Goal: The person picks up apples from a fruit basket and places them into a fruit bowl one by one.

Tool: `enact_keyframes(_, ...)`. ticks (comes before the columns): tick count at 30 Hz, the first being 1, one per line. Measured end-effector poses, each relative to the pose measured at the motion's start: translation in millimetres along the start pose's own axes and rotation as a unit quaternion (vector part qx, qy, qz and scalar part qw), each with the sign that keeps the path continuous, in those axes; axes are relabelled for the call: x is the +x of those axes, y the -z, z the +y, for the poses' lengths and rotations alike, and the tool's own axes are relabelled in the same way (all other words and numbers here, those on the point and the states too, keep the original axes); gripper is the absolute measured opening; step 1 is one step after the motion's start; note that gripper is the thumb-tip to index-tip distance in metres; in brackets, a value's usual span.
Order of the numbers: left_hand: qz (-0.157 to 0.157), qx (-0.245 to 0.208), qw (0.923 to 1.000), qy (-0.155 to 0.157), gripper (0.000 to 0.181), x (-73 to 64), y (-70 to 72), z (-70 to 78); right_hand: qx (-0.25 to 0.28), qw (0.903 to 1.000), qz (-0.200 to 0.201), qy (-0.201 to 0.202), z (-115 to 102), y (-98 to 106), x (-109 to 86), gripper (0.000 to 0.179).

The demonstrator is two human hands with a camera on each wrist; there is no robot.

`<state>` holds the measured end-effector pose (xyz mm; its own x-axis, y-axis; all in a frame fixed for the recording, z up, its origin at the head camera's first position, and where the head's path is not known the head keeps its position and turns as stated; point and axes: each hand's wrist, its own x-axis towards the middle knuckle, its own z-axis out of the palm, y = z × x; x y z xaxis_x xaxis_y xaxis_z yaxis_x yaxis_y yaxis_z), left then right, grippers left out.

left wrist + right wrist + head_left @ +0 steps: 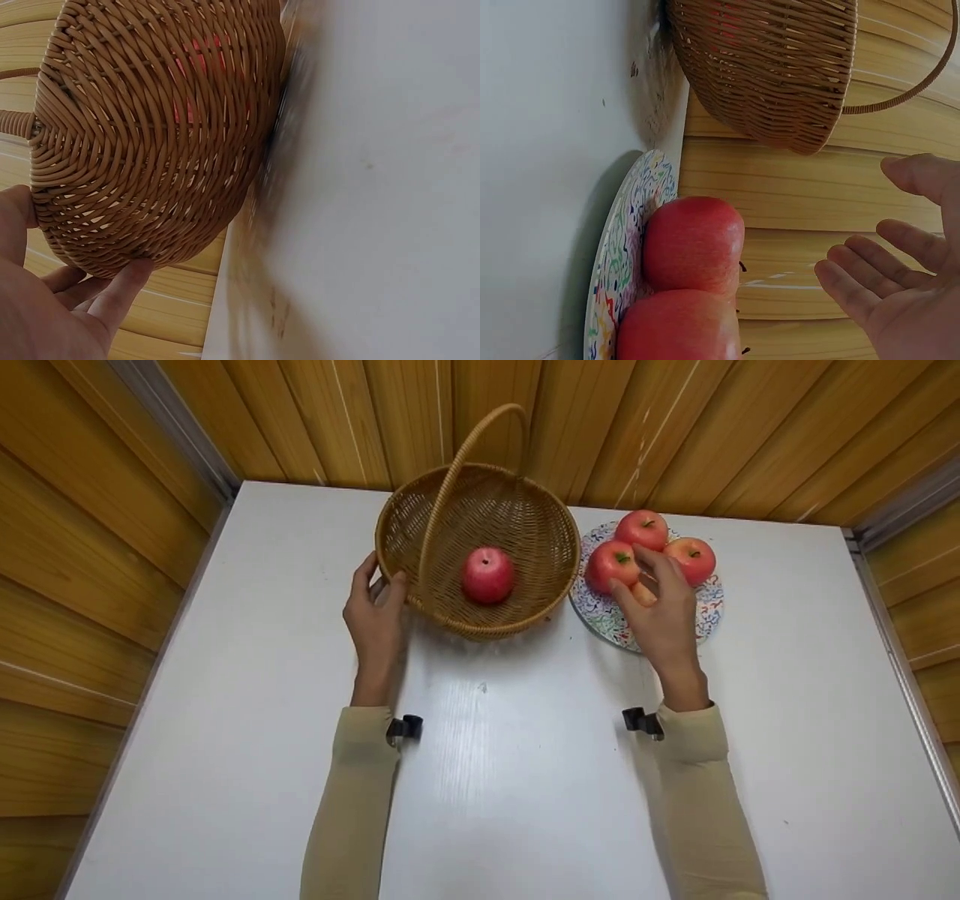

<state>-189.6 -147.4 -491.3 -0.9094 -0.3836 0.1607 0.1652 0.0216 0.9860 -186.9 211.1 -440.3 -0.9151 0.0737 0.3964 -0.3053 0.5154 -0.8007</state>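
Note:
A round wicker basket (525,592) with a tall arched handle stands at the back of the table, one red apple (487,576) inside it. My left hand (376,619) grips the basket's left rim, thumb at the edge and fingers against the woven outside wall, as the left wrist view also shows. To the right, several red apples (694,244) sit on a round plate (607,622) with a colourful squiggle pattern. Over these apples hovers my right hand (664,611), its fingers spread and holding nothing. In the right wrist view a gap separates that hand from the apples.
The white table (510,780) ends at the back against a yellow wood-plank wall (585,435). More planking (67,585) rises on the left and right. The basket's handle (442,502) arches high above its rim. Plate and basket stand close side by side.

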Motion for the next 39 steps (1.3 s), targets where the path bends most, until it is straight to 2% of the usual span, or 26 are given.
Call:
enact_keyframes(4,-0.002,-0.006,1.0000,0.006,0.051,1.0,0.7,0.8,-0.003,0.9998,-0.016,0.007,-9.5,-5.5,4.0,0.052)
enact_keyframes(7,-0.001,-0.003,1.0000,0.009,0.052,1.1,0.8,0.9,-0.011,0.9992,-0.026,0.027,-15.2,-9.7,6.0,0.054)
enact_keyframes(14,0.004,0.010,0.9999,-0.008,0.051,0.9,0.8,0.1,-0.030,0.9952,-0.055,0.076,-22.3,-19.8,9.6,0.052)
enact_keyframes(18,0.007,0.009,0.9999,-0.001,0.051,2.1,0.0,0.8,-0.032,0.9926,-0.072,0.092,-23.8,-25.6,10.2,0.053)
enact_keyframes(28,0.012,0.007,0.9999,-0.003,0.050,1.9,2.0,-0.4,-0.036,0.9884,-0.105,0.103,-27.1,-38.9,7.3,0.052)
enact_keyframes(32,0.012,0.008,0.9999,-0.004,0.050,0.5,0.6,0.2,-0.042,0.9867,-0.107,0.114,-28.1,-41.9,5.0,0.050)
enact_keyframes(39,0.007,0.014,0.9999,-0.007,0.051,-0.8,-1.4,0.4,-0.049,0.9853,-0.083,0.141,-27.1,-44.0,3.8,0.045)
